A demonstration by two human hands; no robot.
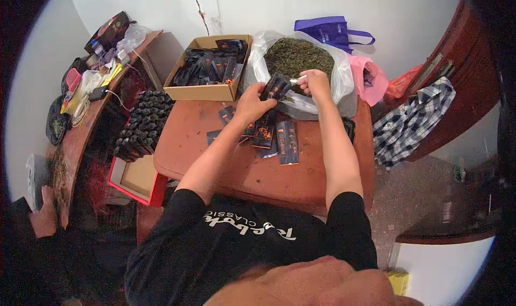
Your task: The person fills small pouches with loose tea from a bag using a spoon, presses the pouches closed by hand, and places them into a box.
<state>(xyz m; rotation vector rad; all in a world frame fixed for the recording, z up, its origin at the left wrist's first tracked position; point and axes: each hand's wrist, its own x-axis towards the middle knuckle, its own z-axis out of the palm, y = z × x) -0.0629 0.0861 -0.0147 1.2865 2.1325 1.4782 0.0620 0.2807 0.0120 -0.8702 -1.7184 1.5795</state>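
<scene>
In my left hand (253,104) is a small black pouch (276,87) with orange print, held tilted over the near left edge of a white plastic bag. My right hand (314,84) pinches a small pale spoon-like tool (297,80), its tip close to the pouch's mouth. The plastic bag (345,72) stands wide open, full of dried green leaves (298,56). Below my hands, several flat black pouches (288,143) lie on the reddish-brown table (236,169). The tool's exact shape is too small to make out.
A cardboard box (204,93) of black pouches stands at the back left. Behind are a blue bag (328,32) and pink bag (371,80). Filled dark pouches (144,120) stand packed together at left, above a red box (157,194). Another person's hand (44,216) is far left.
</scene>
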